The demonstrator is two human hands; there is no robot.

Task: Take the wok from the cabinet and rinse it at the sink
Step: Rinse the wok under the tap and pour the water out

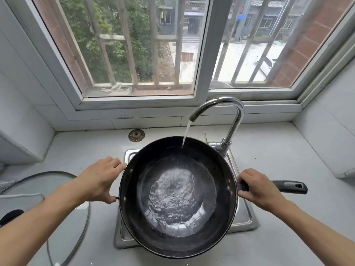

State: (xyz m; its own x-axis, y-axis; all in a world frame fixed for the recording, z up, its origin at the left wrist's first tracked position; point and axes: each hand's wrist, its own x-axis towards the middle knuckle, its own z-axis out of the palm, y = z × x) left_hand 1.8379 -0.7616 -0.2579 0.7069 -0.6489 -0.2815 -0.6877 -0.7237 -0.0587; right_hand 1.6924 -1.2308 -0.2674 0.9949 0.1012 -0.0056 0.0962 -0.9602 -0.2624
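**Wok held over the sink under running water**

The black wok (177,196) fills the lower centre of the frame, held over the steel sink (243,215), most of which it hides. A pool of rippling water lies in its bottom. The chrome tap (228,120) arches over from the upper right of the wok, and a thin stream of water (186,134) falls onto the wok's far inner wall.

The left hand (99,179) grips the small side handle at the wok's left rim, fingers and thumb curled around it. The right hand (259,189) is wrapped around the long black handle (290,187), which points toward the right edge of the frame.

A glass lid (63,214) lies flat on the desk (278,150) at lower left. A round sink strainer (136,135) sits on the desk behind the wok, below the window (134,54).
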